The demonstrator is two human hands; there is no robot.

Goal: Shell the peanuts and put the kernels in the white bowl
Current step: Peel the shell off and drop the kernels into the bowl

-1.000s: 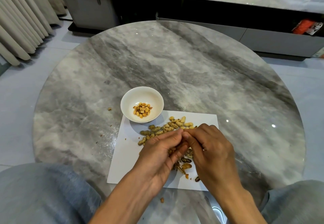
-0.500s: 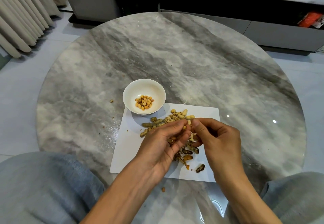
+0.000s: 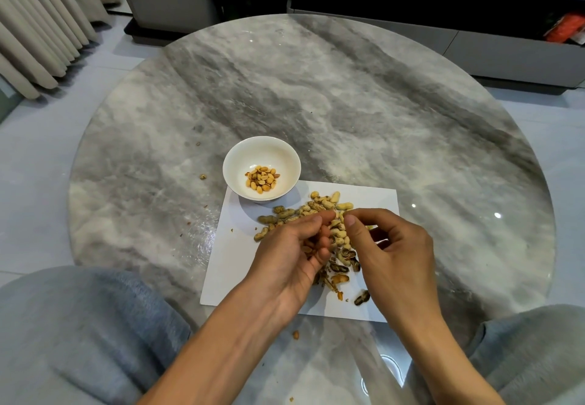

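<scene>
The white bowl (image 3: 261, 168), with kernels (image 3: 261, 179) pooled at its bottom, stands at the far left corner of the white paper (image 3: 228, 265) on the tabletop (image 3: 380, 103). The left hand (image 3: 292, 254) curls round what look like kernels and shell bits; carry it over the bowl before loosening. The right hand (image 3: 391, 246) hangs released over the peanuts (image 3: 319, 210).

A round grey marble table (image 3: 364, 113) is being occupied at frame centre by a white paper sheet (image 3: 231, 265) and white bowl (image 3: 240, 157).
</scene>
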